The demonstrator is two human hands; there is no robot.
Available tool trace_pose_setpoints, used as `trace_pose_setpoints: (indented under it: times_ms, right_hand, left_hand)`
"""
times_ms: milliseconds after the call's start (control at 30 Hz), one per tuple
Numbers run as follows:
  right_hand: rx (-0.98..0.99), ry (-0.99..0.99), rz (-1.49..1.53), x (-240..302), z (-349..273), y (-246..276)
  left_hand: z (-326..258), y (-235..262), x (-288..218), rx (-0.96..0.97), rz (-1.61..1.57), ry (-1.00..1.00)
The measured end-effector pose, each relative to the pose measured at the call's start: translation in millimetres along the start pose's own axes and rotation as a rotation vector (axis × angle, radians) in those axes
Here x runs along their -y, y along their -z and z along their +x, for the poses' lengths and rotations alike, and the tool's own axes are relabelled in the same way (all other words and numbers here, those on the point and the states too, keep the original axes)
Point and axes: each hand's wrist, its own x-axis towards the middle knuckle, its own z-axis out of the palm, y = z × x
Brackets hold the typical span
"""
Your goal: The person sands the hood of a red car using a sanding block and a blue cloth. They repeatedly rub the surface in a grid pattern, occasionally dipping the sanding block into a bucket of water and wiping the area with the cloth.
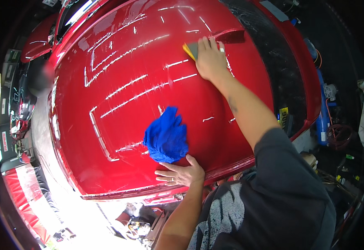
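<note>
Beneath both hands spreads a glossy red car roof (127, 112) with bright light reflections. My right hand (211, 58) reaches far across it and presses a yellow and grey pad (189, 52) against the paint. Palm and fingers hide most of this pad, so its exact kind cannot be made out. Just beyond that hand rises a red fin antenna (230, 36). My left hand (182, 173) rests flat near the roof's close edge, fingers spread and holding nothing. A crumpled blue cloth (166, 136) lies on the roof right beside its fingertips.
Dark rear glass (269, 58) borders the roof on the right. A blue cylinder (322, 108) and a coiled hose (339, 136) are farther right. Several loose items lie below the near edge. A red and white sheet (25, 196) is at lower left, beside brightly lit floor.
</note>
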Motion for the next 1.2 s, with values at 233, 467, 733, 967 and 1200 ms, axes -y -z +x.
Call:
trace_pose_setpoints:
  times_ms: [233, 467, 733, 967, 1200]
  right_hand:
    - [-0.047, 0.008, 0.073, -2, 23, -9]
    - [-0.052, 0.016, 0.081, 10, -28, -9]
    - [-0.065, -0.038, -0.003, -17, 61, -12]
    - [0.055, 0.116, 0.109, -31, -108, 23]
    - [-0.104, -0.616, 1.226, -97, -132, 64]
  left_hand:
    - [-1, -1, 3, 0.002, 0.021, 0.000]
    - [4, 6, -2, 0.003, 0.037, 0.037]
    - [-7, 3, -14, 0.004, 0.006, -0.028]
    - [-4, 2, -3, -0.036, 0.045, 0.000]
    - [-1, 18, -13, 0.009, 0.022, 0.036]
